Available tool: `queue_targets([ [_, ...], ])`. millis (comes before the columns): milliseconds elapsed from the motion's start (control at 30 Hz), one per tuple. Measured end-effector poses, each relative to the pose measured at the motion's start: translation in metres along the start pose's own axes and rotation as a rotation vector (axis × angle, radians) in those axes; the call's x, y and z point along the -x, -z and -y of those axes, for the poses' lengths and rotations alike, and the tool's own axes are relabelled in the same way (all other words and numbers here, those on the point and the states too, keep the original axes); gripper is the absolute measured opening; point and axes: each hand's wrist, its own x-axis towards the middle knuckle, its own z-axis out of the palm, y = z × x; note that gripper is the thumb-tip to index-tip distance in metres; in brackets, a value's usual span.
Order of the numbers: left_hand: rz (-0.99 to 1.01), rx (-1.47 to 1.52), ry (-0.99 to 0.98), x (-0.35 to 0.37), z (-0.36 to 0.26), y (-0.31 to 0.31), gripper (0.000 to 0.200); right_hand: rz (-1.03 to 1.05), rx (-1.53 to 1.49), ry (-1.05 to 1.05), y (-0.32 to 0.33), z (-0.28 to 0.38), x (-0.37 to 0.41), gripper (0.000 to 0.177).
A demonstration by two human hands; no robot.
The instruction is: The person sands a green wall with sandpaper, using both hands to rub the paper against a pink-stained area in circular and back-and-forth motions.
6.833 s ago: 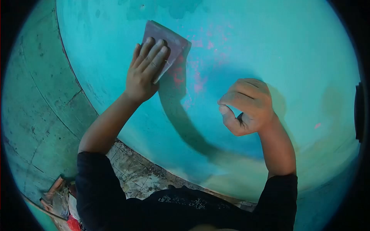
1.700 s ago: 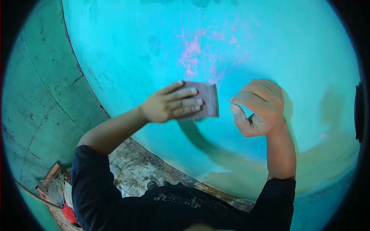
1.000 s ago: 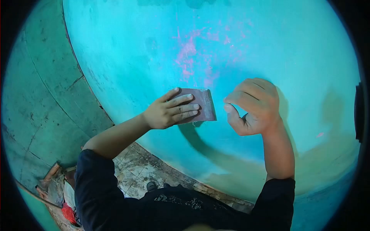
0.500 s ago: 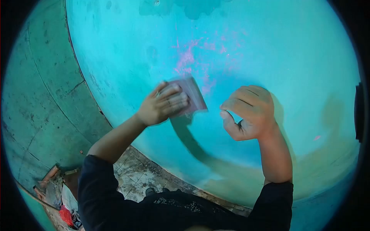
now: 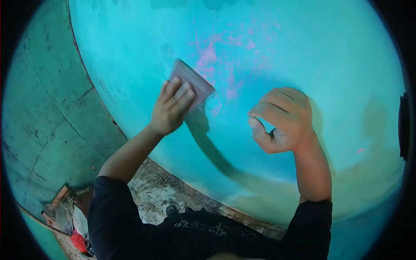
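Note:
My left hand [image 5: 170, 107] presses a brownish sheet of sandpaper [image 5: 195, 81] flat against a turquoise painted wall [image 5: 303, 52], fingers spread over the sheet. Just to the right of the sheet, pink patches [image 5: 221, 56] show through the paint. My right hand [image 5: 281, 121] is curled loosely with nothing in it; its knuckles rest against the wall, right of and a little below the sandpaper.
A second, darker green wall [image 5: 43, 108] meets the turquoise one at a corner on the left. A dirty tiled floor [image 5: 160, 195] shows below. Debris with a red scrap [image 5: 78, 240] lies at the lower left.
My left hand has slid the sandpaper up and to the left across the wall, from beside my right hand toward the pink patches. The right hand has stayed almost still.

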Motion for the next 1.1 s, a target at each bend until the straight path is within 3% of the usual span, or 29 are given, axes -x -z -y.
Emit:
queue_targets([
  [67, 0.199, 0.106, -0.217, 0.008, -0.021, 0.005, 0.045, 0.009, 0.01, -0.006, 0.0, -0.001, 0.0, 0.009],
  [133, 0.249, 0.155, -0.234, 0.004, -0.024, 0.01, 0.047, 0.01, 0.011, -0.003, 0.0, -0.002, -0.001, 0.009],
  [233, 0.124, -0.023, -0.081, 0.001, 0.004, 0.005, 0.051, 0.015, 0.013, -0.007, -0.002, -0.002, 0.0, 0.009],
  [267, 0.012, 0.0, 0.003, -0.002, 0.007, 0.003, 0.051, 0.014, 0.017, -0.008, -0.002, -0.002, 0.0, 0.008],
  [333, 0.002, 0.017, 0.071, 0.0, -0.006, 0.001, 0.05, 0.017, 0.013, -0.008, -0.003, -0.002, -0.001, 0.008],
  [433, 0.219, 0.138, -0.156, 0.006, -0.033, 0.007, 0.049, 0.013, 0.007, 0.0, -0.003, -0.003, -0.001, 0.008],
  [533, 0.178, 0.032, -0.206, 0.001, -0.013, 0.006, 0.049, 0.009, 0.008, 0.002, -0.002, -0.001, -0.001, 0.008],
  [600, 0.051, -0.033, 0.004, -0.005, 0.007, 0.007, 0.048, 0.008, 0.012, 0.0, -0.001, -0.002, -0.001, 0.007],
  [667, -0.034, 0.008, 0.066, -0.006, 0.006, 0.003, 0.044, 0.013, 0.006, -0.01, -0.003, -0.002, 0.0, 0.008],
  [800, 0.229, 0.147, -0.176, 0.005, -0.027, 0.008, 0.044, -0.002, 0.017, -0.003, -0.003, -0.003, -0.001, 0.008],
  [867, 0.236, 0.148, -0.185, 0.002, -0.024, 0.011, 0.044, 0.023, 0.022, -0.005, -0.001, -0.002, -0.001, 0.008],
  [933, 0.192, 0.01, -0.082, 0.001, 0.001, 0.01, 0.044, 0.02, 0.02, -0.005, -0.002, -0.002, -0.001, 0.008],
  [1000, -0.034, 0.036, 0.098, 0.001, 0.009, 0.003, 0.051, 0.008, 0.015, -0.007, -0.002, -0.002, -0.001, 0.008],
  [1100, 0.031, 0.064, 0.082, 0.009, -0.006, 0.001, 0.053, 0.006, 0.005, 0.001, -0.001, -0.002, -0.002, 0.008],
])
